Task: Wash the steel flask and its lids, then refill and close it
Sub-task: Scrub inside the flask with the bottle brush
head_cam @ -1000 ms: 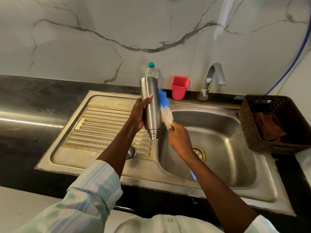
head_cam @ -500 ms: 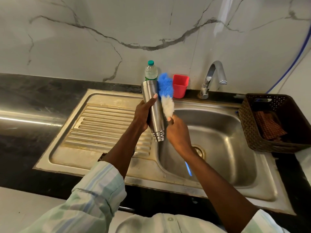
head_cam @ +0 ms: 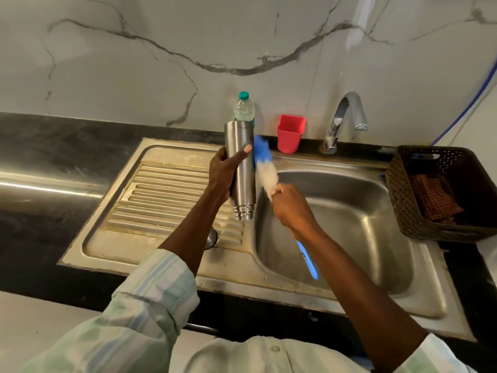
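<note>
While my left hand (head_cam: 228, 170) grips the steel flask (head_cam: 241, 168) upside down, mouth end low, right over the ridge btwn drainboard & sink (head_cam: 349, 211) bowl, my right hand (head_cam: 291, 208) is closed round the bottle brush (head_cam: 265, 168) just below its bristles, which press on the flask's right side. Outside scrub, I reckon. To do it well: long strokes base to neck, turn the flask w/ the left so every side gets it, keep drips over the bowl. A lid-like piece (head_cam: 211, 238) peeks from under my forearm; can't tell more.
</note>
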The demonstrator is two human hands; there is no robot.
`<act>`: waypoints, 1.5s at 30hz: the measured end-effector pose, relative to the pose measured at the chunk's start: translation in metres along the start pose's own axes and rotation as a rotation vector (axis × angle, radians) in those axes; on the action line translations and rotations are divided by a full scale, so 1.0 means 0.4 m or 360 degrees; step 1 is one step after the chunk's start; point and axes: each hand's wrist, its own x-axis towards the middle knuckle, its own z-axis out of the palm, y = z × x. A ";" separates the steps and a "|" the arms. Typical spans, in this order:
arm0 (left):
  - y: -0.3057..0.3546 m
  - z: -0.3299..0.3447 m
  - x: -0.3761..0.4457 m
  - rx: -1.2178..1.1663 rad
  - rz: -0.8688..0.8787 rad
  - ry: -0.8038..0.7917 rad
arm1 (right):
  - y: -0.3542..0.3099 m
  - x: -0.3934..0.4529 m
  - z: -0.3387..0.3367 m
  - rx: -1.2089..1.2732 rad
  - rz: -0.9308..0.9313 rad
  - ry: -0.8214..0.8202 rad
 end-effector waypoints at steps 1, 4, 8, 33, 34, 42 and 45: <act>0.002 0.000 -0.001 -0.0019 0.0009 -0.0018 | -0.011 0.001 0.001 0.0087 -0.0049 0.0086; 0.005 -0.001 0.003 -0.0043 0.0031 -0.0044 | -0.014 0.002 0.016 0.0175 -0.0070 0.0075; -0.010 0.003 -0.004 -0.0101 -0.0028 -0.0059 | -0.004 0.024 -0.008 0.0394 0.0125 -0.0109; 0.026 -0.009 0.010 -0.0140 0.0288 0.0276 | 0.045 0.024 0.026 0.0672 0.0188 -0.0262; 0.032 -0.023 0.015 -0.0103 0.0318 0.0317 | 0.065 0.038 0.017 0.0565 0.0234 -0.0325; 0.068 -0.107 0.042 0.0081 0.0545 0.0393 | 0.040 0.094 0.077 0.0834 0.0229 -0.0296; 0.074 -0.137 0.048 0.0271 0.0584 0.0380 | 0.026 0.098 0.116 0.0897 0.0173 -0.0273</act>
